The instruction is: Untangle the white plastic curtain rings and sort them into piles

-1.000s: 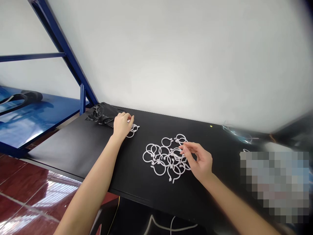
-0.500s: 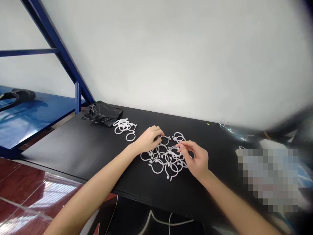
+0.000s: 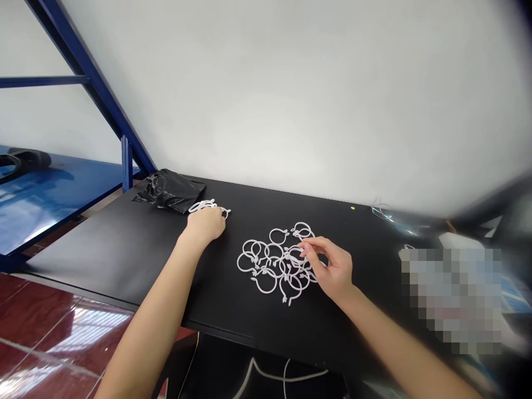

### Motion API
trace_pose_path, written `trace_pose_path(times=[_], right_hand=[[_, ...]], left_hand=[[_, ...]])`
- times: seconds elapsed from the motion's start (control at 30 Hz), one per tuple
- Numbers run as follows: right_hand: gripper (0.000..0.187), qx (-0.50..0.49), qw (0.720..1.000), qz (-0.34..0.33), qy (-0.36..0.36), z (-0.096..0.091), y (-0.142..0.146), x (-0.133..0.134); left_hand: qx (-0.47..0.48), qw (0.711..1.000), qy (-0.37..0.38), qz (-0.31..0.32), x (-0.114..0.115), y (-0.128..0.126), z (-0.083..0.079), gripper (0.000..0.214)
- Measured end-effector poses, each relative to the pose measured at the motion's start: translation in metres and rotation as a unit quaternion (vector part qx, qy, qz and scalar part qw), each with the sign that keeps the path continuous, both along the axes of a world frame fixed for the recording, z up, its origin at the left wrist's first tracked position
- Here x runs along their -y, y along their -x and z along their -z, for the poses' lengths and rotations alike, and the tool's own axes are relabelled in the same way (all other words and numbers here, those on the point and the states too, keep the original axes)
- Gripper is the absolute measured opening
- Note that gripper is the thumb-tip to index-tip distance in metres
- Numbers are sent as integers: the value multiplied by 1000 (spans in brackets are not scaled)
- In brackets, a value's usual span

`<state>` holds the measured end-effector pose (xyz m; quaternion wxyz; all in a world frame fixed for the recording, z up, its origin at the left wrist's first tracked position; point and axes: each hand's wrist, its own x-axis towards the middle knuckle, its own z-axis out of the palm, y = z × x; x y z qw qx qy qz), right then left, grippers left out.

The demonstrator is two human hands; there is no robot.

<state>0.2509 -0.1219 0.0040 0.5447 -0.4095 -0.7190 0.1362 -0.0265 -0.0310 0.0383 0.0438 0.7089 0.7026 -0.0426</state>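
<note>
My left hand (image 3: pixel 206 224) is over a small group of white rings (image 3: pixel 201 205), back of the hand up. Its fingers look curled down, and their tips and anything in them are hidden. Several rings show just beyond the knuckles. My right hand (image 3: pixel 330 260) is at the right side of a larger spread of white open rings (image 3: pixel 266 291) with small knobbed ends. Its thumb and index finger are pinched together above the rings. Whether a ring is between the fingertips I cannot make out.
A crumpled black plastic bag (image 3: pixel 168 191) lies behind the small group on the black table (image 3: pixel 137 244). Clear plastic (image 3: pixel 399 224) and a partly blurred white package (image 3: pixel 453 299) lie at right. A blue metal frame (image 3: pixel 100 88) stands at left, and a pale wall behind.
My left hand has moved left from the larger spread to the small group, covering the lone ring at its front. My right hand has stayed nearly in place, and the view has shifted slightly.
</note>
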Motion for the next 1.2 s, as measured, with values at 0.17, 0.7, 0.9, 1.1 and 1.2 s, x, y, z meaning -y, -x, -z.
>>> trace_pose_path(times=[0.17, 0.7, 0.9, 1.1, 1.2], right_hand=[[15, -2, 1000, 3, 4, 1, 0, 0], [12, 9, 1000, 4, 5, 0, -1, 1], [16, 12, 1000, 13, 23, 0, 0, -2], [31, -63, 987, -7, 150, 2, 1, -7], [19, -126, 971, -34, 200, -1, 2, -8]], left_hand=[[-15, 996, -82, -5, 7, -11, -2, 31], [253, 898, -56, 355, 16, -64, 37, 45], [410, 837, -121, 342, 19, -66, 25, 42], [520, 773, -74, 356, 34, -76, 12, 34], [575, 744, -3, 341, 36, -78, 12, 35]])
